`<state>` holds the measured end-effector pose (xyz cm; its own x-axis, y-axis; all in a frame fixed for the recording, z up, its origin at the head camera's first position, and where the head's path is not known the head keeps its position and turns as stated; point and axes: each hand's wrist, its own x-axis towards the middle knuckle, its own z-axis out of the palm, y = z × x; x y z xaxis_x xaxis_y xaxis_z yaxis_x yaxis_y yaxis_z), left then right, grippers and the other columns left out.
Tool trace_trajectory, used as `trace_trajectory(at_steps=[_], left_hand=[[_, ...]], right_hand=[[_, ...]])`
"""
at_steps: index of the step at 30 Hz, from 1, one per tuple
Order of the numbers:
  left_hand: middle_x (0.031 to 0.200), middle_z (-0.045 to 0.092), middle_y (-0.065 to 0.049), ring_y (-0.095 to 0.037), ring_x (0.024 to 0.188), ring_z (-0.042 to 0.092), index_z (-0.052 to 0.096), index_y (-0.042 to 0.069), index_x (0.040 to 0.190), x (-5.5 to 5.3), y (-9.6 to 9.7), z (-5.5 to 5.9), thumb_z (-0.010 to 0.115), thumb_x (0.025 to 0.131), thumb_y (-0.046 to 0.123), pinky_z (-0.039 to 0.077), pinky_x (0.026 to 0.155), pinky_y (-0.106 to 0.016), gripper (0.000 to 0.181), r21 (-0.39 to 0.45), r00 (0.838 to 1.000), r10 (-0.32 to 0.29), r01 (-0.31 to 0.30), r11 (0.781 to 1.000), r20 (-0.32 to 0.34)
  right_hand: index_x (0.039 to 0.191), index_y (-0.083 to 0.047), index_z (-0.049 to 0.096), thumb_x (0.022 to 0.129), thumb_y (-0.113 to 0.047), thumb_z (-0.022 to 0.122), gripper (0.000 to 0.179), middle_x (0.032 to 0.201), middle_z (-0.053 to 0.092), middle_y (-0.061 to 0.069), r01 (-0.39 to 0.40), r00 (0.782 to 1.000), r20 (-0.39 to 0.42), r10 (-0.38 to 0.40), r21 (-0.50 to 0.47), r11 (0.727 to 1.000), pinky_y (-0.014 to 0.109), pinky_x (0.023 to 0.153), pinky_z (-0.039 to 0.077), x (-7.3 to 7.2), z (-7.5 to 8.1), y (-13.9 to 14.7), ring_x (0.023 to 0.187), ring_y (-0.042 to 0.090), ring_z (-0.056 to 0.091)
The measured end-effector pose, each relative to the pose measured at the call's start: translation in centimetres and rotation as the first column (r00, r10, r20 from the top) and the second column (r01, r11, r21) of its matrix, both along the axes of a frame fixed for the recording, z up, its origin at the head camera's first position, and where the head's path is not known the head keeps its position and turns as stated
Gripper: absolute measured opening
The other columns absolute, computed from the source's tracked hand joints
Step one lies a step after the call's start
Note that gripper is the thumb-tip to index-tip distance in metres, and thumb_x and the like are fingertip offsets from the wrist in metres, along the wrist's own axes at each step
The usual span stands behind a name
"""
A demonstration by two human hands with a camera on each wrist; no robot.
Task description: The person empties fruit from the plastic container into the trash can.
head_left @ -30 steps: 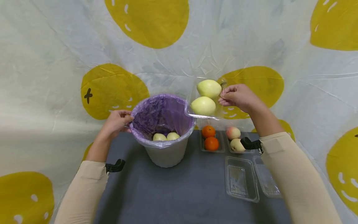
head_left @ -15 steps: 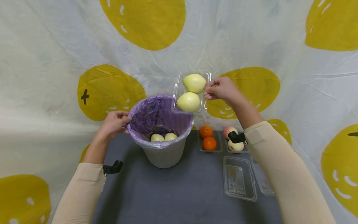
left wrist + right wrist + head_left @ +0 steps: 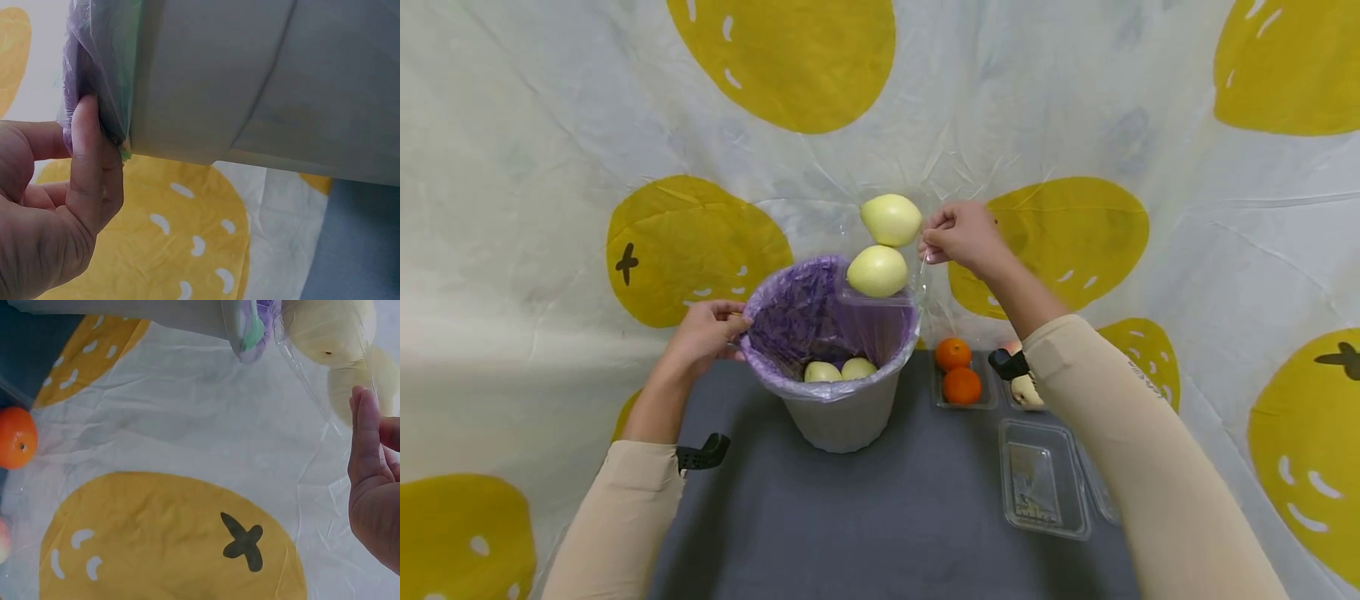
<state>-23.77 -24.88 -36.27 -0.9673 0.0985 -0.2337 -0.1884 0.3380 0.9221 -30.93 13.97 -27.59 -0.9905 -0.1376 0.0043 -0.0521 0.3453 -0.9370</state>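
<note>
My left hand (image 3: pixel 706 330) grips the left rim of a pale bin (image 3: pixel 842 423) lined with a purple plastic bag (image 3: pixel 790 308). In the left wrist view its fingers (image 3: pixel 87 156) pinch the bag-covered rim. Two pale yellow-green fruits (image 3: pixel 839 369) lie inside the bin. My right hand (image 3: pixel 958 237) pinches the right edge of a clear plastic tray (image 3: pixel 880 300), tilted over the bin's right side. Two more such fruits, an upper one (image 3: pixel 891 220) and a lower one (image 3: pixel 877 271), sit at the tray. The right wrist view shows fingertips (image 3: pixel 362 400) at the tray's edge.
Right of the bin, two oranges (image 3: pixel 962 386) sit in a clear tray. Beside them a tray with peach-like fruits (image 3: pixel 1025 392) is partly covered by my right arm. Nearer stands a clear tray (image 3: pixel 1047 479) without fruit, overlapping another one. A fruit-printed cloth (image 3: pixel 1045 100) hangs behind.
My right hand has carried the tray with its two fruits leftward over the bin and tilted it more to the left. The left hand has stayed on the rim.
</note>
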Motion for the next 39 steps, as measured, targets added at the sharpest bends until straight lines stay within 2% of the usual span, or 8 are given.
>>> trace_trajectory(at_steps=[10, 18, 24, 30, 34, 39], left_hand=[[0.105, 0.055, -0.009, -0.008, 0.076, 0.060, 0.043, -0.008, 0.149, 0.2, 0.0, 0.0, 0.056, 0.106, 0.014, 0.064, 0.062, -0.027, 0.050, -0.012, 1.000, 0.002, -0.002, 1.000, -0.012], [0.104, 0.055, -0.008, -0.008, 0.077, 0.060, 0.042, -0.008, 0.151, 0.3, -0.1, 0.0, 0.055, 0.106, 0.014, 0.064, 0.062, -0.028, 0.051, -0.018, 1.000, 0.005, -0.006, 1.000, -0.016], [0.104, 0.055, -0.008, -0.008, 0.076, 0.060, 0.042, -0.008, 0.150, 0.3, -0.1, -0.1, 0.055, 0.106, 0.014, 0.064, 0.063, -0.028, 0.051, -0.018, 1.000, 0.008, -0.008, 1.000, -0.022], [0.103, 0.054, -0.008, -0.008, 0.076, 0.060, 0.043, -0.008, 0.149, 0.3, -0.1, 0.0, 0.056, 0.106, 0.014, 0.064, 0.062, -0.028, 0.050, -0.021, 1.000, 0.010, -0.011, 1.000, -0.021], [0.104, 0.055, -0.008, -0.009, 0.077, 0.060, 0.044, -0.007, 0.149, 0.3, 0.0, 0.0, 0.057, 0.106, 0.014, 0.064, 0.062, -0.028, 0.050, -0.021, 1.000, 0.007, -0.007, 1.000, -0.013], [0.105, 0.055, -0.009, -0.008, 0.076, 0.060, 0.043, -0.007, 0.150, 0.3, 0.0, 0.0, 0.056, 0.106, 0.014, 0.063, 0.061, -0.027, 0.051, -0.017, 1.000, 0.011, -0.012, 1.000, -0.014]], right_hand=[[0.101, 0.005, 0.066, 0.099, -0.007, 0.065, 0.012, 0.090, 0.074, 0.019, 0.030, 0.992, -0.127, -0.009, 0.161, 0.986, 0.028, 0.067, 0.065, -0.5, -0.3, -1.6, 0.080, 0.032, 0.077], [0.096, 0.002, 0.069, 0.098, -0.006, 0.065, 0.009, 0.090, 0.074, 0.019, 0.039, 0.980, -0.197, 0.007, 0.228, 0.973, 0.029, 0.065, 0.065, -0.8, -0.1, -2.7, 0.073, 0.024, 0.076], [0.090, 0.001, 0.069, 0.098, -0.005, 0.063, 0.012, 0.084, 0.073, 0.018, 0.041, 0.957, -0.285, 0.047, 0.297, 0.954, 0.035, 0.066, 0.066, -1.0, -0.1, -3.5, 0.066, 0.021, 0.073], [0.090, -0.002, 0.071, 0.098, -0.008, 0.062, 0.013, 0.083, 0.074, 0.013, 0.064, 0.933, -0.353, 0.078, 0.375, 0.925, 0.028, 0.062, 0.063, -1.1, -0.6, -4.1, 0.064, 0.019, 0.071], [0.091, -0.004, 0.072, 0.098, -0.010, 0.063, 0.013, 0.082, 0.075, 0.009, 0.101, 0.905, -0.415, 0.094, 0.425, 0.900, 0.029, 0.062, 0.062, -1.0, -0.9, -4.3, 0.065, 0.018, 0.072], [0.091, -0.003, 0.073, 0.098, -0.010, 0.062, 0.014, 0.082, 0.075, 0.010, 0.116, 0.887, -0.450, 0.107, 0.441, 0.890, 0.030, 0.063, 0.063, -1.1, -1.3, -4.6, 0.066, 0.018, 0.073]])
